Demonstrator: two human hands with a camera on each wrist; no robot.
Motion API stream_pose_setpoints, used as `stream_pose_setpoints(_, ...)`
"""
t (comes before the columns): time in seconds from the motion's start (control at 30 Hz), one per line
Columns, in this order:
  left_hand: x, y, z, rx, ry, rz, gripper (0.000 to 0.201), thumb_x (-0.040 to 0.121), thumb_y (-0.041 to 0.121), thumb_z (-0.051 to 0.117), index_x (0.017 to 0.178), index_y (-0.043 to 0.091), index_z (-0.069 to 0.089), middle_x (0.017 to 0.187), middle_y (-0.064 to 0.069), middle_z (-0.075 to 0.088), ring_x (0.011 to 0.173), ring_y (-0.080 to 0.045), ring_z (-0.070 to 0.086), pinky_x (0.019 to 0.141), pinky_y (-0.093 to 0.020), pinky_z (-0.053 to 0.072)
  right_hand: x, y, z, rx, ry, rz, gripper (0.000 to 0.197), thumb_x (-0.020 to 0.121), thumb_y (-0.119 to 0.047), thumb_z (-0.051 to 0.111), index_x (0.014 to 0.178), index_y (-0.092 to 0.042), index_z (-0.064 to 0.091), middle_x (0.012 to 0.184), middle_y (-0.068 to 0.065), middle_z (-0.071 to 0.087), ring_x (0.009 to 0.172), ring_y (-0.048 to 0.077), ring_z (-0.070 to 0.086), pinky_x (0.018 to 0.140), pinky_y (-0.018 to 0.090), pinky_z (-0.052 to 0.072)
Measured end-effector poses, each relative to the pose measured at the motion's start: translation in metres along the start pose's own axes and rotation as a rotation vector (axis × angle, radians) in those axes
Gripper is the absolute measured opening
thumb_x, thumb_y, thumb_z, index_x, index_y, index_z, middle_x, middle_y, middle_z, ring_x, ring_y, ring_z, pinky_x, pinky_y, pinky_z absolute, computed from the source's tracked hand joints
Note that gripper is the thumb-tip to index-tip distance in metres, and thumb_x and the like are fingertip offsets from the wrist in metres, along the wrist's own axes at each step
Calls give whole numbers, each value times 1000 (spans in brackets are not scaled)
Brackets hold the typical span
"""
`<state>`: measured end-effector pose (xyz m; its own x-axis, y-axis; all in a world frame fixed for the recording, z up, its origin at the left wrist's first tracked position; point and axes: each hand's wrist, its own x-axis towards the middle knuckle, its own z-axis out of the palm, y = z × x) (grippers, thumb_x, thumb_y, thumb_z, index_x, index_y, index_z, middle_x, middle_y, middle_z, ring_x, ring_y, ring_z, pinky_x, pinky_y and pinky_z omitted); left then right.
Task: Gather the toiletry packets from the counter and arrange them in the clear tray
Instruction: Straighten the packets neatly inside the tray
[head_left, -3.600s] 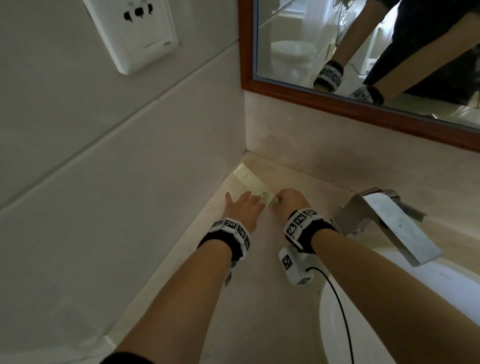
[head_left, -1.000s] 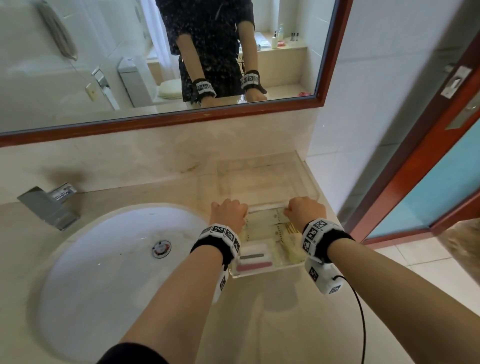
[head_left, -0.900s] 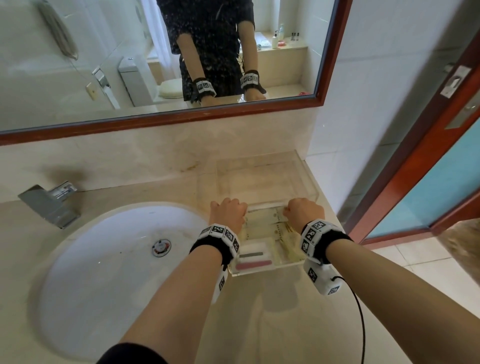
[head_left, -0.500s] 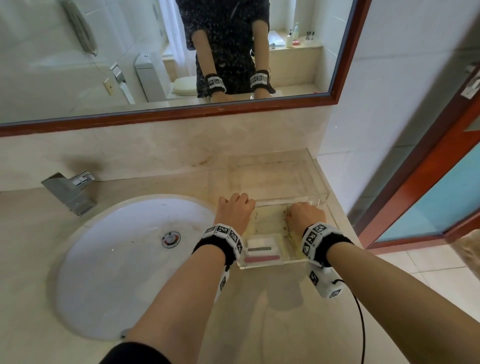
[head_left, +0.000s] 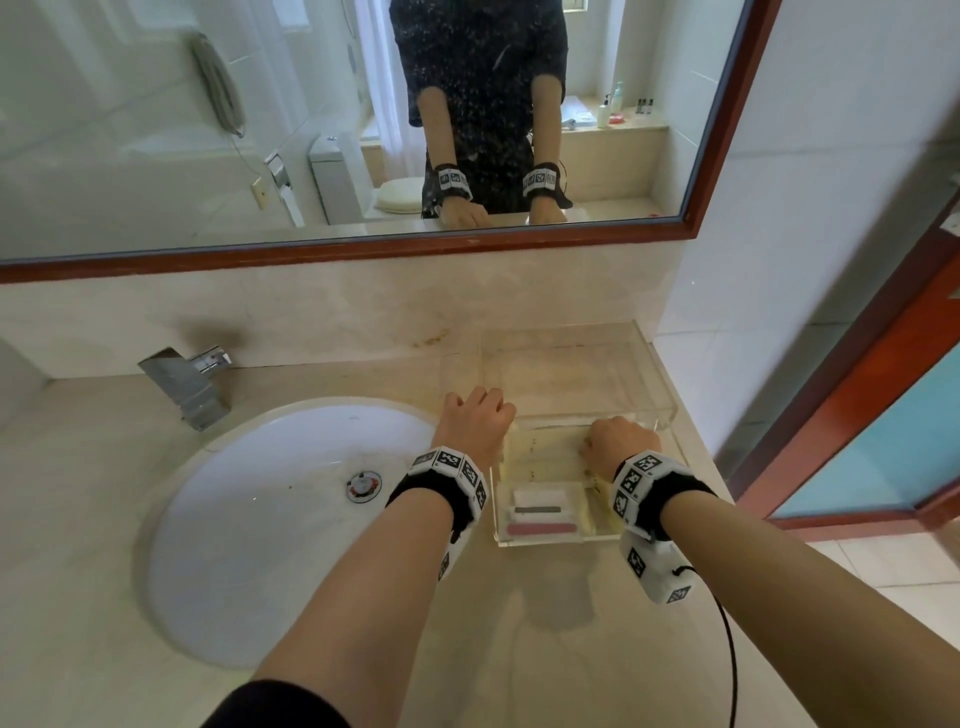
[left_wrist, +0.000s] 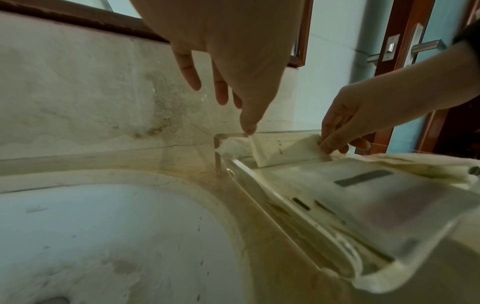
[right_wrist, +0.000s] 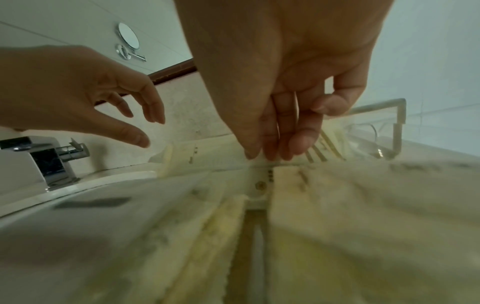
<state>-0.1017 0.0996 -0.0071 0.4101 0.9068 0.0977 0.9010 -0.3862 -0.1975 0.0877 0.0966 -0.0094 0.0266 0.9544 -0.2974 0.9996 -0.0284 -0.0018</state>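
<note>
The right hand (head_left: 621, 441) has its grip closed in a pinch, thumb and fingertips (right_wrist: 270, 152) pressed on the far edge of a pale yellow packet (left_wrist: 283, 151) inside the clear tray (head_left: 550, 540), the packet's far end tilted up against the tray's back wall. The left hand (head_left: 475, 423) holds nothing: its fingers (left_wrist: 193, 81) hang loosely spread, and only the thumb tip touches the top rim at the tray's far left corner. More pale packets (right_wrist: 337, 216) lie flat in the tray, and at its near end sits a white packet with a grey bar and a pink strip (head_left: 540, 512). The tray rests on the beige stone bench (head_left: 571, 623) just right of the white sink basin (head_left: 249, 519), with a second clear tray (head_left: 571, 374) touching behind it, a chrome tap (head_left: 187, 382) at far left and a wood-framed mirror (head_left: 311, 249) above
</note>
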Motion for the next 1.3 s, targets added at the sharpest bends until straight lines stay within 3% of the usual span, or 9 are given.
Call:
stream_pose_setpoints(0.2,-8,-23,-25,65,22,-16,27,89,10,53,116,16,56,120,-2,57,111,-22,52,89,-36,40,-4,-18,-24,-8,76,-62,26,97,-29,46,101,-9,62,88,6,60,78,24,58,67,29,45)
stream_pose_setpoints(0.33,-11,-39,-57,84,54,-46,21,78,14,69,98,18,66,102,0,66,95,-22,62,79,-35,47,-7,-32,-48,-12,125,-90,27,98,-30,45,98,-9,62,83,4,56,74,24,55,66,28,45)
stream_pose_setpoints(0.5,-10,-55,-78,108,138,-21,24,90,12,50,113,15,58,117,-4,61,108,-25,57,86,-37,43,-14,-46,-73,-10,180,-86,24,98,-29,45,82,-12,51,81,4,55,73,24,54,67,29,45)
stream_pose_setpoints(0.6,-11,-63,-85,113,151,5,26,92,14,48,117,15,56,120,-3,59,112,-24,55,87,-37,42,-19,-49,-83,-2,204,-72,23,97,-28,47,89,-12,61,82,3,57,74,23,55,68,29,45)
stream_pose_setpoints(0.77,-12,-64,-87,47,129,32,26,94,17,47,118,15,56,123,-2,58,115,-23,54,90,-37,46,-18,-47,-76,31,191,-15,18,94,-17,51,79,-10,59,73,4,55,69,25,55,65,28,45)
stream_pose_setpoints(0.9,-16,-42,-67,-10,-8,170,27,95,18,45,119,14,57,123,-3,60,115,-24,55,91,-37,45,-20,-44,-45,27,-12,11,17,93,-10,49,78,-6,55,64,4,52,69,25,55,63,28,44)
stream_pose_setpoints(0.97,-17,-25,-55,-22,-59,238,28,97,23,43,122,15,56,125,-3,58,118,-23,53,91,-37,45,-20,-36,-28,38,-95,6,15,92,-14,52,85,-4,61,71,5,61,72,27,60,65,30,49)
stream_pose_setpoints(1.03,-18,-7,-44,-43,-101,280,30,98,26,43,124,16,54,127,-2,58,122,-23,51,92,-38,44,-21,-24,-12,60,-125,1,19,90,-18,56,100,-6,67,96,8,70,86,27,67,77,33,55)
stream_pose_setpoints(1.3,-19,48,-15,-166,-262,335,40,93,34,49,130,18,50,135,-2,50,125,-23,44,100,-42,40,-30,8,24,84,-122,74,36,87,-32,57,120,-19,56,129,6,49,123,28,43,100,41,46)
